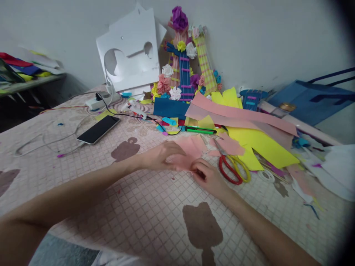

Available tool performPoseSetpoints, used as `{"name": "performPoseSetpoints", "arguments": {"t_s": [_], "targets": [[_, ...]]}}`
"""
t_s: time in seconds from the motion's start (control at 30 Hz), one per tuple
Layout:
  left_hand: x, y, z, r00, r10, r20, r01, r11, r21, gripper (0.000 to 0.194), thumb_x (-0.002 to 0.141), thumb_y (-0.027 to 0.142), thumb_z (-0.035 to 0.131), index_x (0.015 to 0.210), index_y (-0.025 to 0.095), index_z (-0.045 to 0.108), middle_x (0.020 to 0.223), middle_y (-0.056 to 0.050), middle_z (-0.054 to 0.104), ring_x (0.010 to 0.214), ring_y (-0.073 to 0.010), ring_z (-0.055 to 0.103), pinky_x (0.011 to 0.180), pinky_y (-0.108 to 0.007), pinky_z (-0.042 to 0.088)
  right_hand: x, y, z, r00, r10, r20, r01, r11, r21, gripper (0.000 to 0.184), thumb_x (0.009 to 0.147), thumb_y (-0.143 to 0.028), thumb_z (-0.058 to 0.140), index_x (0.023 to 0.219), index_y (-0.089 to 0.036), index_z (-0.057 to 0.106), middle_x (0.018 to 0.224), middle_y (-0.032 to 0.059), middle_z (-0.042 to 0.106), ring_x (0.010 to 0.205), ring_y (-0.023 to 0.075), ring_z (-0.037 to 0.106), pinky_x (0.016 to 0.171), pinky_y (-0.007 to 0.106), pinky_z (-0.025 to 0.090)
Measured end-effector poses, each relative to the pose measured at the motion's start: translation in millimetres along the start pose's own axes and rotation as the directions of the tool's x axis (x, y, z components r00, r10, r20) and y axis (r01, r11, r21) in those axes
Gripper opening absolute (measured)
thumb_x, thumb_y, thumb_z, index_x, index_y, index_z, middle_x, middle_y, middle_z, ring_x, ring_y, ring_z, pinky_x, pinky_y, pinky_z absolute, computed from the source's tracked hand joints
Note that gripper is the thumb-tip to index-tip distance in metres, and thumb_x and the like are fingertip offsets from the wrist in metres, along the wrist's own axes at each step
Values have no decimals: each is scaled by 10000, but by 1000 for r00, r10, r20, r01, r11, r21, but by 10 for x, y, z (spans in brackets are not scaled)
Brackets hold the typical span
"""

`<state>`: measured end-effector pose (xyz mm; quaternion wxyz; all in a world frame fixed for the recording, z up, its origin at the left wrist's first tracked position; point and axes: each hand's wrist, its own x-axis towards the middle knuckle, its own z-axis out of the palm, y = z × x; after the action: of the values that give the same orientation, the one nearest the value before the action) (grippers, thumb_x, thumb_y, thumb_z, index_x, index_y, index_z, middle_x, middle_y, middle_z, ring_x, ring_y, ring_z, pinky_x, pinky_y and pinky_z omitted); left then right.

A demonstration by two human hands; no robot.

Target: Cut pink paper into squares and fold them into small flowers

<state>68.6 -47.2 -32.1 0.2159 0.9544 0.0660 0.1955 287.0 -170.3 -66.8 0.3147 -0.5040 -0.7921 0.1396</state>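
My left hand (161,156) is curled around the left side of a piece of pink paper (181,162) just above the table. Closed on the right edge of the same paper is my right hand (209,178), and a thin pale strand or stick shows near its fingertips. The fingers partly hide how the paper is folded. More pink paper pieces (229,144) lie just behind the hands. Red-handled scissors (230,173) and a second pair with yellow handles (244,168) rest beside my right hand.
A phone (98,130) with its cable lies at the left, near a power strip (100,101) and a glue gun (135,110). A green cutter (201,130) and yellow sheets (260,144) are behind the scissors. Paper-flower guitars (185,75) and white foam board (130,48) lean on the wall.
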Motion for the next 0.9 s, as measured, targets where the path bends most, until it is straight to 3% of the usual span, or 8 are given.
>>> {"name": "performPoseSetpoints", "arguments": {"t_s": [0.07,0.13,0.2,0.3,0.47,0.57,0.7,0.9], "targets": [[-81,209,108,997,59,53,-58,998,-16,510,767,413,678,1208,206,528,1201,-80,609,1118,-232,531,962,-367,391,-29,-20,-30,1000,-24,11,24,1000,19,114,842,-121,493,860,-214,557,901,46,601,825,160,602,721,279,498],[-154,322,225,999,19,46,-21,999,34,360,822,313,625,1152,189,549,1164,-77,622,1104,-222,535,956,-367,381,-77,-49,-51,998,-46,39,45,999,26,135,847,-110,484,888,-218,555,939,51,602,860,162,601,760,291,498],[-211,350,327,1000,-30,1,30,996,81,157,885,197,514,1022,167,586,1055,-65,654,1019,-192,566,917,-347,387,-129,-80,-62,997,-46,68,44,998,33,177,833,-81,485,923,-220,548,972,56,598,892,165,592,779,299,494],[-263,315,394,998,-52,-25,54,996,74,136,903,144,461,912,158,597,983,-55,658,950,-169,581,878,-328,395,-177,-111,-69,996,8,94,-15,997,70,242,796,-37,501,952,-218,535,987,53,584,899,162,574,762,286,489],[-291,225,308,996,-66,-64,60,995,-86,159,838,159,564,993,147,601,1045,-96,633,982,-189,578,853,-317,443,-166,-95,-91,993,14,120,-29,991,128,176,828,-61,511,905,-212,558,999,49,554,906,151,558,773,279,470],[-290,180,258,997,-48,-68,36,986,-161,101,850,176,564,918,147,634,1031,-102,638,949,-175,591,836,-303,457,-142,-84,-118,990,-3,143,-22,985,169,170,834,-69,515,900,-213,577,988,42,554,909,150,557,784,284,461],[-265,158,238,998,-47,-45,38,979,-201,81,847,206,589,838,159,654,939,-80,674,909,-175,598,851,-328,442,-115,-103,-189,975,88,204,-134,965,224,167,818,-73,539,889,-214,594,950,27,559,823,136,559,687,257,456],[-222,191,221,996,-91,0,87,955,-285,101,845,211,590,831,152,670,812,-55,690,792,-145,604,800,-300,438,-94,-128,-243,966,68,249,-136,954,267,125,841,-109,545,839,-206,623,934,32,579,869,150,571,744,279,448]]}}
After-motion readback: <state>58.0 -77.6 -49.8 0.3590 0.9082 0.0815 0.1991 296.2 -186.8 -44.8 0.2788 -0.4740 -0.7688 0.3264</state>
